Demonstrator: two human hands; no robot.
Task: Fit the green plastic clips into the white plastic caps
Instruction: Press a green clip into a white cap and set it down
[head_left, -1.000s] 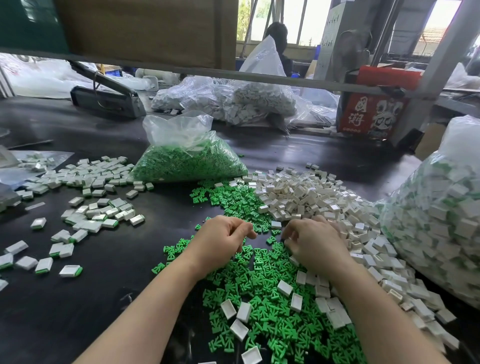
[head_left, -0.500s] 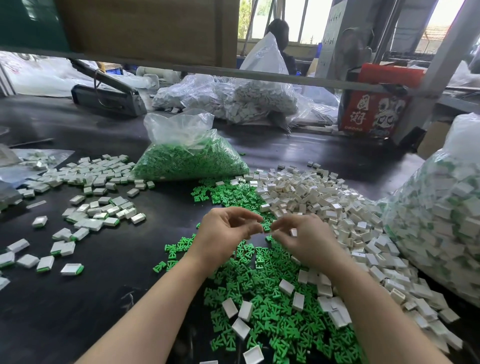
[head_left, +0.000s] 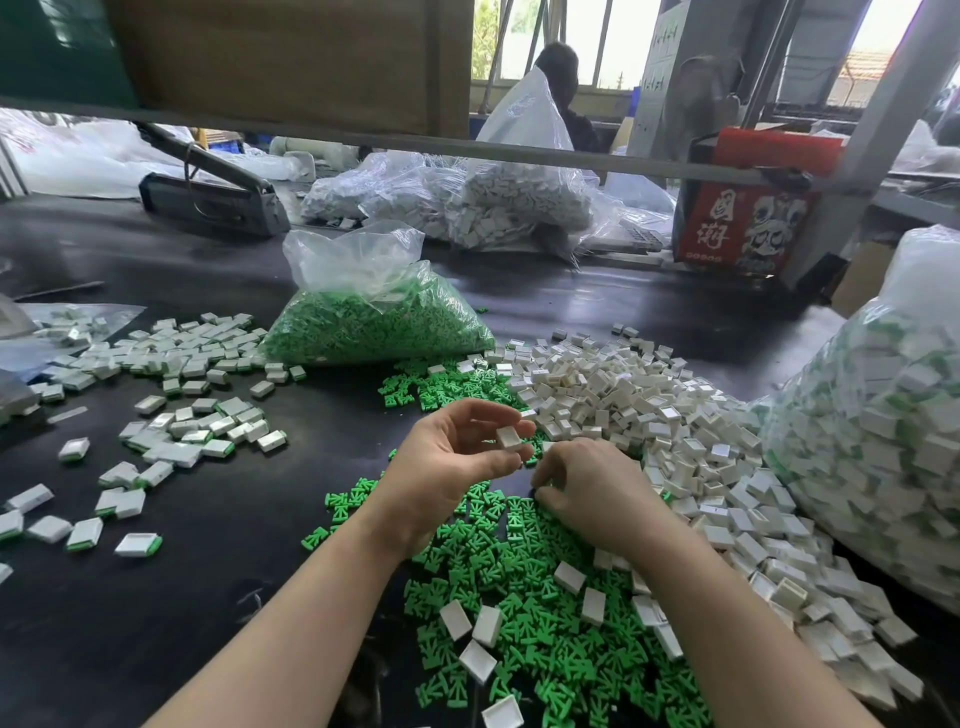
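My left hand (head_left: 457, 457) is raised over the table and pinches a white cap (head_left: 509, 437) between thumb and fingertips. Just to its right, my right hand (head_left: 587, 488) is lowered with curled fingers onto the loose green clips (head_left: 519, 597); whether it holds one is hidden. A big heap of white caps (head_left: 649, 415) spreads to the right of the clips. Finished caps with green clips inside (head_left: 182, 415) lie scattered at the left.
A clear bag of green clips (head_left: 374, 322) stands behind the piles. A large bag of assembled pieces (head_left: 883, 441) fills the right edge. Bags of white caps (head_left: 509, 202), a heat sealer (head_left: 213, 192) and a red box (head_left: 748, 223) sit at the back. A person sits beyond the table.
The hands were together at chest height; now the left hand keeps the white cap up while the right hand has dropped down onto the green clips.
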